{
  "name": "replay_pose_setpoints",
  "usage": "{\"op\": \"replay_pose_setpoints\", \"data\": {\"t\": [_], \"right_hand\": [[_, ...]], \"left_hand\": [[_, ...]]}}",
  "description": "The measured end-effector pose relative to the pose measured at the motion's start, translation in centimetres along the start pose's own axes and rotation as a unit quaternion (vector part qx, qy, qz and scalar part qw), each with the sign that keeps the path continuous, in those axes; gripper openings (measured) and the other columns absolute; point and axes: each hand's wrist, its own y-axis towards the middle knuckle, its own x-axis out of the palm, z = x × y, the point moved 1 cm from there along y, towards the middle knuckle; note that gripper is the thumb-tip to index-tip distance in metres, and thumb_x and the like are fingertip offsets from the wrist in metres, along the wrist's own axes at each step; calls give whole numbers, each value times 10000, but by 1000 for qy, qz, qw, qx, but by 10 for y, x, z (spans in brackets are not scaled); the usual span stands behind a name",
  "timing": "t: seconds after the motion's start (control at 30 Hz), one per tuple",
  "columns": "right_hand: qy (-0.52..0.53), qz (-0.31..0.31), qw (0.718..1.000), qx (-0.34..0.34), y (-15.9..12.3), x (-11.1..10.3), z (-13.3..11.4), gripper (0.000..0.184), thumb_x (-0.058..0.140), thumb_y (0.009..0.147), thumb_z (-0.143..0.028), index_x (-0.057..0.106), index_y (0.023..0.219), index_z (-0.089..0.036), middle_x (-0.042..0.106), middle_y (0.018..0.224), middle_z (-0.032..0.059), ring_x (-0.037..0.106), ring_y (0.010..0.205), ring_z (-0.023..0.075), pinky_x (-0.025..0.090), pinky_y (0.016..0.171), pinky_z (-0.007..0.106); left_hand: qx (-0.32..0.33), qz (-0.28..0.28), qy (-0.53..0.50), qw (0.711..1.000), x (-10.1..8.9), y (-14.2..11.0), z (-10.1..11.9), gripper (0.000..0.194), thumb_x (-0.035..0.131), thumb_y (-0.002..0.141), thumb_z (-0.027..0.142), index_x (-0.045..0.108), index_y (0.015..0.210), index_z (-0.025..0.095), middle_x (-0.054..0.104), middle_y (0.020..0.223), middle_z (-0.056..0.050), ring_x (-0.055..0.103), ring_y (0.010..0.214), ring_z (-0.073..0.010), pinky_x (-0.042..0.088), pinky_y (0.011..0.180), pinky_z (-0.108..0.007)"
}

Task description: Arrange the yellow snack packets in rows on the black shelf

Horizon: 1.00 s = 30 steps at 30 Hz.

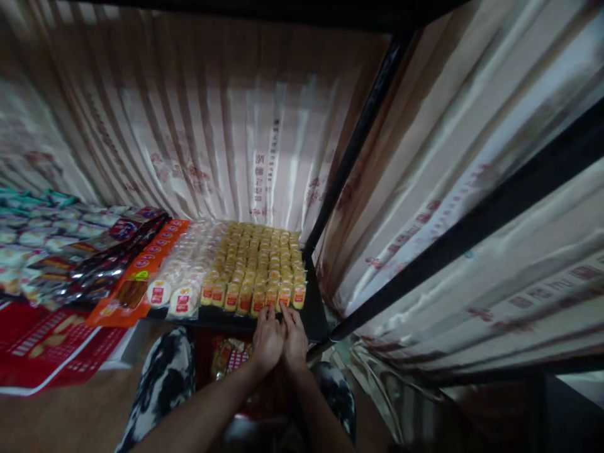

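Note:
Rows of small yellow wrapped cakes (257, 264) with red and orange labels stand packed together at the right end of a dark shelf (314, 318). My left hand (267, 340) reaches to the front row, its fingers stretched out and their tips at the lower front of the wrappers. Close beside it, my right hand (294, 336) has its fingers extended, one fingertip touching a cake near the right end of that row. Neither hand visibly grips a cake. The hands lie side by side, and the undersides of the fingers are hidden.
Left of the cakes are white round packaged cakes (183, 302), an orange packet (134, 286), dark shiny packets (101, 267) and pale packets (42, 233). A red printed bag (44, 346) hangs at front left. Black frame bars (363, 132) and printed curtains (264, 157) enclose the shelf.

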Motion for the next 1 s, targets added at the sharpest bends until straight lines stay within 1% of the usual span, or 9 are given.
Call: {"op": "replay_pose_setpoints", "data": {"t": [0.17, 0.23, 0.33, 0.4, 0.47, 0.6, 0.7, 0.83, 1.0], "right_hand": [[-27, 15, 999, -22, 1, -4, -4, 520, 346, 808, -120, 492, 1286, -262, 585, 1095, 49, 587, 969, 151, 494, 801, 253], [-38, 27, 998, -29, 1, -5, -7, 501, 336, 820, -129, 503, 1277, -247, 592, 1070, 58, 593, 950, 155, 499, 789, 255], [-53, 41, 997, -41, 1, -6, -10, 485, 327, 838, -146, 498, 1281, -244, 600, 1019, 61, 600, 918, 160, 503, 782, 266], [-56, 43, 996, -52, 0, -6, -12, 482, 322, 848, -156, 484, 1293, -244, 600, 1001, 62, 602, 898, 159, 505, 775, 268], [-57, 48, 996, -59, 0, -6, -12, 486, 317, 852, -157, 470, 1304, -245, 600, 988, 60, 605, 880, 156, 508, 760, 262], [-61, 64, 994, -63, 1, -6, -10, 476, 337, 845, -164, 492, 1285, -254, 607, 974, 52, 614, 856, 149, 515, 727, 248], [-54, 59, 995, -63, 2, -5, -8, 463, 339, 847, -174, 507, 1273, -244, 605, 983, 54, 615, 868, 148, 514, 743, 253], [-51, 45, 996, -49, 2, -4, -8, 478, 327, 847, -174, 483, 1292, -252, 598, 993, 51, 613, 883, 150, 509, 745, 255], [-48, 54, 996, -43, 2, -5, -10, 471, 330, 844, -180, 502, 1278, -247, 600, 977, 51, 610, 867, 148, 506, 721, 241]], "left_hand": [[17, 0, -2, 1000, 4, -6, -10, 542, 304, 828, 196, 384, 1343, 47, 391, 1403, -160, 338, 1313, -203, 251, 1092, -279], [30, 27, -3, 999, 3, -12, -17, 525, 307, 825, 177, 416, 1327, 74, 435, 1365, -147, 376, 1282, -198, 276, 1080, -284], [53, 92, 15, 994, 0, -18, -32, 507, 298, 828, 159, 441, 1309, 89, 465, 1309, -140, 399, 1244, -200, 292, 1071, -305], [70, 105, 25, 992, -1, -18, -40, 509, 288, 836, 161, 421, 1320, 77, 446, 1310, -152, 388, 1239, -215, 296, 1069, -337], [80, 98, 26, 992, -2, -15, -44, 510, 287, 842, 167, 409, 1328, 75, 429, 1321, -157, 373, 1242, -226, 291, 1070, -362], [86, 95, 16, 992, -4, -6, -42, 497, 275, 863, 201, 417, 1317, 59, 434, 1304, -162, 365, 1239, -226, 274, 1080, -357], [87, 90, 24, 992, -6, -1, -38, 498, 238, 880, 215, 419, 1309, 40, 430, 1298, -172, 367, 1238, -223, 272, 1082, -352], [91, 86, 37, 991, -8, 1, -34, 491, 236, 878, 202, 414, 1310, 49, 433, 1296, -160, 356, 1250, -218, 270, 1086, -348], [78, 95, 22, 992, -6, 2, -31, 486, 239, 881, 217, 434, 1291, 42, 433, 1286, -169, 365, 1236, -225, 277, 1082, -352]]}}
